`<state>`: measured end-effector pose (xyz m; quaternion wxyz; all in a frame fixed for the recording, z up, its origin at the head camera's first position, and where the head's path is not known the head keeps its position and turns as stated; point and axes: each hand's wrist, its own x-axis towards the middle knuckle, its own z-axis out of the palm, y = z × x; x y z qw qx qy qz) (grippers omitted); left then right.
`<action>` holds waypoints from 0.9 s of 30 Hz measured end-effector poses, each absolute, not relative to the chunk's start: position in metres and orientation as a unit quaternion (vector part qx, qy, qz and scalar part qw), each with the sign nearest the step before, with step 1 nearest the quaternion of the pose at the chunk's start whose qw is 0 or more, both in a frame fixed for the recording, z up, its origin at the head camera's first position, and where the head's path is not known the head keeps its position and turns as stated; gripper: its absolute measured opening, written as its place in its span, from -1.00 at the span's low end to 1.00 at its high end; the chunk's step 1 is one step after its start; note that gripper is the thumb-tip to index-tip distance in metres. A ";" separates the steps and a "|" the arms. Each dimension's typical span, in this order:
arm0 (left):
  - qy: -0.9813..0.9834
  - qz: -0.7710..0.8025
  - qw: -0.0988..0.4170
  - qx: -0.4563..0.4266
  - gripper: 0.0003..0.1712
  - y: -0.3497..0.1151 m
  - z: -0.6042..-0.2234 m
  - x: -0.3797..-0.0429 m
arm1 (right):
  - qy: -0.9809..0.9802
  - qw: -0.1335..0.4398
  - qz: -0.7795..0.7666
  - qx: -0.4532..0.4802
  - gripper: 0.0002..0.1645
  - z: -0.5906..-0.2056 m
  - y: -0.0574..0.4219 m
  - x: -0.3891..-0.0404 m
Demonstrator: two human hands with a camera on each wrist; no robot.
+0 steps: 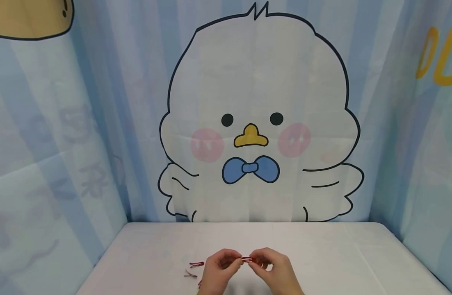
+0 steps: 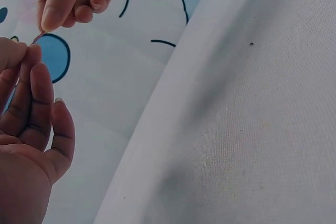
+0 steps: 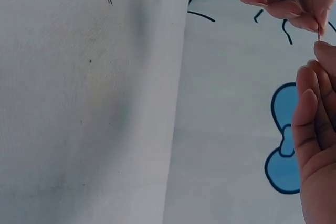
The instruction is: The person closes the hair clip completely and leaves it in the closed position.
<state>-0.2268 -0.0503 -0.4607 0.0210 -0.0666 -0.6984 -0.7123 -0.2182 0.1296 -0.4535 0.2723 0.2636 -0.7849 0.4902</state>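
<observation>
A red snap hair clip [image 1: 247, 259] is held up between my two hands over the table. My left hand [image 1: 219, 268] pinches one end of it between thumb and forefinger. At the opposite end, the thumb and forefinger of my right hand [image 1: 275, 268] do the same. In both wrist views the hair clip shows only as a thin edge [image 2: 38, 37], mostly covered by fingertips. Left of my left hand lie a red hair clip [image 1: 197, 264] and a brownish one with its parts crossed [image 1: 190, 274]. Another reddish piece [image 1: 199, 283] is mostly hidden by that hand.
A white-covered table [image 1: 333, 250] extends under both hands. Behind it hangs a curtain [image 1: 255, 82] printed with a white bird wearing a blue bow tie. Striped fabric walls [image 1: 45, 164] close in the left and right sides. Small dark specks dot the table cloth.
</observation>
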 end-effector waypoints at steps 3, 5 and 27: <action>-0.697 -0.713 0.017 -0.073 -0.78 -0.052 -0.462 -0.228 | -0.786 0.264 0.479 0.287 -0.75 -0.453 0.133 -0.220; -0.700 -0.709 0.014 -0.081 -0.77 -0.054 -0.462 -0.228 | -0.792 0.246 0.479 0.287 -0.77 -0.452 0.137 -0.221; -0.797 -0.600 0.052 -0.051 -0.69 -0.144 -0.458 -0.232 | -0.856 0.136 0.462 0.187 -0.84 -0.443 0.204 -0.244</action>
